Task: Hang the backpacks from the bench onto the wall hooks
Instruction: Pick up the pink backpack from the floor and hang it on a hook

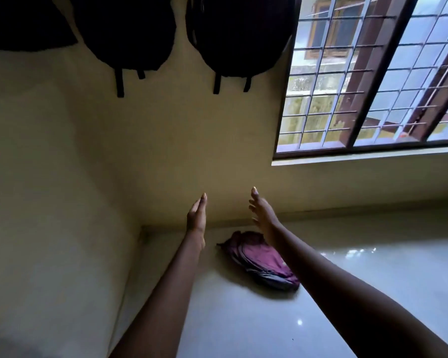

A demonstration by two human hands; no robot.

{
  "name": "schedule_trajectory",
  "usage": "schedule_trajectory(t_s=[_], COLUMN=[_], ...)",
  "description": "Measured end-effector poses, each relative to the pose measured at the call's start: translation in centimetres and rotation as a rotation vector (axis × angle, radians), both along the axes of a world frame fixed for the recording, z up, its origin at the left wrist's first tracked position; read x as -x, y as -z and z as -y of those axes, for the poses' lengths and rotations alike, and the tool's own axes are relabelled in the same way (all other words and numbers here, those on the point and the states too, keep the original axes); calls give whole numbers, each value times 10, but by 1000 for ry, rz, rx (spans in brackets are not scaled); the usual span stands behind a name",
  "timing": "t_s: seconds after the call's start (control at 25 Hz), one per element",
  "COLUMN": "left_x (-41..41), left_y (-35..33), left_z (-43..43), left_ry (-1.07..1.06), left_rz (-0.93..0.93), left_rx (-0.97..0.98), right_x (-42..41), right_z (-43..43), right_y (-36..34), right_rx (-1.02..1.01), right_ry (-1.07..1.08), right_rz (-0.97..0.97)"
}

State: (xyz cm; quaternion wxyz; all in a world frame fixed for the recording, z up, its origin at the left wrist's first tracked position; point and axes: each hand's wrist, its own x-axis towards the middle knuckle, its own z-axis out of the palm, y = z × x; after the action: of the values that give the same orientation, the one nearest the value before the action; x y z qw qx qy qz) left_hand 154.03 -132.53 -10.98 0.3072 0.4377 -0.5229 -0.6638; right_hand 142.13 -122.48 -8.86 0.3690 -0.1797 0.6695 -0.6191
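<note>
Both bare arms reach forward over a pale, glossy bench point(243, 319), the left hand point(197, 215) and right hand point(261, 210) open with fingers extended, holding nothing. A maroon backpack point(261, 259) lies flat on the bench near the wall corner, below and between the two hands. Higher up, two dark backpacks point(130, 32) hang side by side on the cream wall point(62, 151), left of a barred window point(360, 73).
</note>
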Motion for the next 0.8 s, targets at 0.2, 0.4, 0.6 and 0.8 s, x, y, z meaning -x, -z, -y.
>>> schedule_trajectory(t_s=[0.2,0.4,0.6,0.8], left_x=[45,97,148,186], left_y=[83,154,240,374], left_z=[3,36,76,122], left_ry=[34,22,53,150], left_rz=[118,279,436,587], left_rx=[-146,-243,-317,-349], right_x=[48,112,174,213], right_z=[2,33,83,128], right_y=[72,149,244,385], right_rx=[-107,-249,-420,-593], right_ry=[-6,-21,-85,-313], right_rz=[74,120,104,-70])
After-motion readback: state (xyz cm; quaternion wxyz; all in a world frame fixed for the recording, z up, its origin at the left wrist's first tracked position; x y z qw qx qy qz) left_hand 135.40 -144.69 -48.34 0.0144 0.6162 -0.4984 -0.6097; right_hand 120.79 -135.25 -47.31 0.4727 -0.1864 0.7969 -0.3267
